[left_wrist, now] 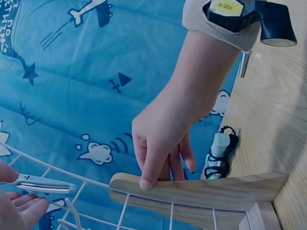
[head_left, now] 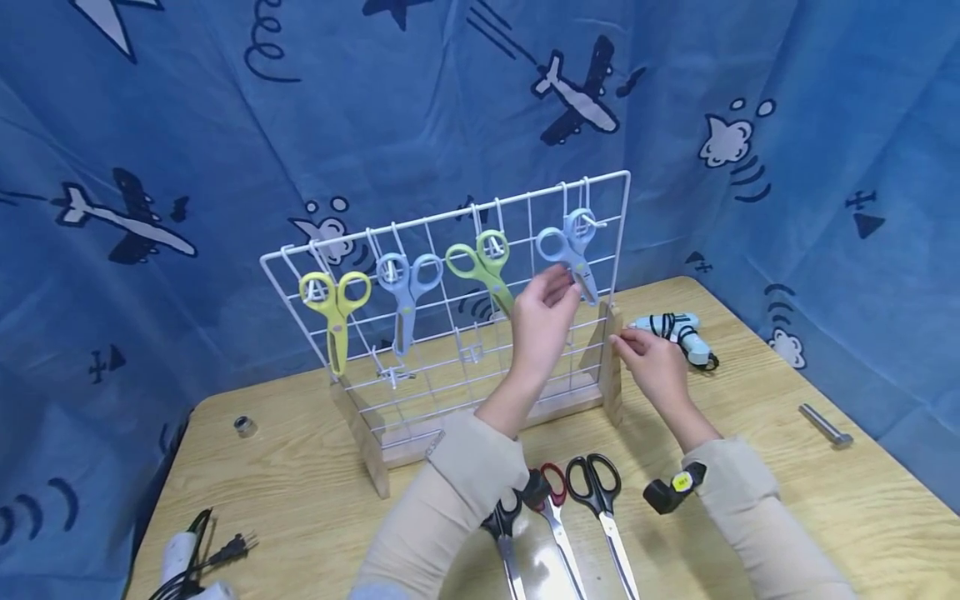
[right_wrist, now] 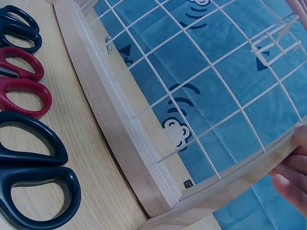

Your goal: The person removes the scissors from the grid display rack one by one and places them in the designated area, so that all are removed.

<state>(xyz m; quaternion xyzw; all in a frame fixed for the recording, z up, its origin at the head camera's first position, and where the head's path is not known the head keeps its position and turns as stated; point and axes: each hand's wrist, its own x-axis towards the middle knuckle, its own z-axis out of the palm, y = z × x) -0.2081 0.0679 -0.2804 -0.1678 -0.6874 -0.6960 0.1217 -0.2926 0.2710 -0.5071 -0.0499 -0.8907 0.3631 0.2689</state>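
A white wire grid rack (head_left: 442,221) on wooden feet stands on the table, with plastic children's scissors hanging from its hooks. My left hand (head_left: 546,312) is at the rightmost light blue scissors (head_left: 587,279); thumb and fingers pinch its blades from either side, near the pivot. In the left wrist view those scissors (left_wrist: 45,183) show edge-on. My right hand (head_left: 656,367) grips the wooden upright (head_left: 612,367) at the rack's right end, thumb on the near face, fingers behind. Yellow scissors (head_left: 337,325), another light blue pair (head_left: 406,304) and green scissors (head_left: 491,271) hang further left.
Black-handled scissors (head_left: 600,492), red-handled scissors (head_left: 555,508) and a second black pair (head_left: 504,533) lie before the rack. A light blue glue gun (head_left: 693,342) and a bolt (head_left: 825,425) lie right. A metal nut-like piece (head_left: 244,427) and a plug cord (head_left: 225,554) lie left.
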